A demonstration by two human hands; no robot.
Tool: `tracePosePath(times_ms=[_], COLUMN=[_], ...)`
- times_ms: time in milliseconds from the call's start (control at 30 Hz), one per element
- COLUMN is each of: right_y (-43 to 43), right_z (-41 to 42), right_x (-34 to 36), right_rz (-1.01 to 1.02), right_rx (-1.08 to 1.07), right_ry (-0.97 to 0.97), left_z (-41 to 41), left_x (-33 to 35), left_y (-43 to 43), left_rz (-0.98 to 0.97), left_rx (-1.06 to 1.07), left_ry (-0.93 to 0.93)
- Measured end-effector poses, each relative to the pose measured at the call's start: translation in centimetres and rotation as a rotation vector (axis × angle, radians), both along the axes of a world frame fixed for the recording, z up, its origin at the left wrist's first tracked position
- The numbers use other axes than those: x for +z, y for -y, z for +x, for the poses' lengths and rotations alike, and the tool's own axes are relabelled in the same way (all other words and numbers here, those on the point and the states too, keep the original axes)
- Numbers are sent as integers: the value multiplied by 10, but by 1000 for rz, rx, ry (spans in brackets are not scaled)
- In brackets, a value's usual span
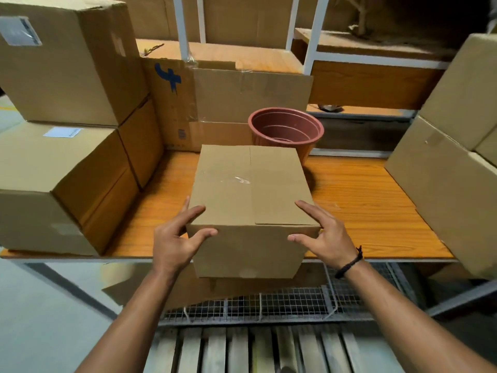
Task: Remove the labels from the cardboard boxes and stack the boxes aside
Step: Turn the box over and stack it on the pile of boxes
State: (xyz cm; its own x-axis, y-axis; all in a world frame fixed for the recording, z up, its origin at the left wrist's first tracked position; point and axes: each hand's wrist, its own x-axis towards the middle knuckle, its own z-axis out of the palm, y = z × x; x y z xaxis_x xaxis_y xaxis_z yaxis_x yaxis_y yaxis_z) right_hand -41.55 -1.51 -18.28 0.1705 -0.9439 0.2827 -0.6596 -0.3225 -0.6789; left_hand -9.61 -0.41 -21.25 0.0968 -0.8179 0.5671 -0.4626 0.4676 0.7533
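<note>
From the head view, a closed cardboard box is sitting at the near edge of the wooden table, overhanging it. The left hand and right hand are gripping its near corners, fingers spread. A labelled box stack is standing left, a red pot just behind.

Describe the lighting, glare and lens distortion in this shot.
Head view: warm, dim light; the top right corner falls into darkness. Wide-angle bending bows the white shelf posts and tilts the side boxes. Glare glints on clear tape atop the plain brown cardboard box. The reddish-brown plastic pot throws a soft shadow on the orange wooden tabletop.
</note>
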Motion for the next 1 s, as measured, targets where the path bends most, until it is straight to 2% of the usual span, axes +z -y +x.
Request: tracePosePath(times_ms=[167,400,567,733,1000], right_y=[-25,-57,-73,-65,-30], right_z=[-65,-163,-238,-306,-367], right_x=[0,15,38,44,29], right_rz=[25,-38,-147,-166,-85], right_rx=[-115,-258,-316,-376,-390], right_ry=[26,99,108,98,104], left_z=[-61,-166,-249,-320,-384], left_x=[1,28,47,59,47], left_y=[-3,11,11,21,40], left_rz=[-45,-74,-74,-72,37], left_rx=[-118,-249,-244,-238,-231], left_ry=[-27,12,-5,4,37])
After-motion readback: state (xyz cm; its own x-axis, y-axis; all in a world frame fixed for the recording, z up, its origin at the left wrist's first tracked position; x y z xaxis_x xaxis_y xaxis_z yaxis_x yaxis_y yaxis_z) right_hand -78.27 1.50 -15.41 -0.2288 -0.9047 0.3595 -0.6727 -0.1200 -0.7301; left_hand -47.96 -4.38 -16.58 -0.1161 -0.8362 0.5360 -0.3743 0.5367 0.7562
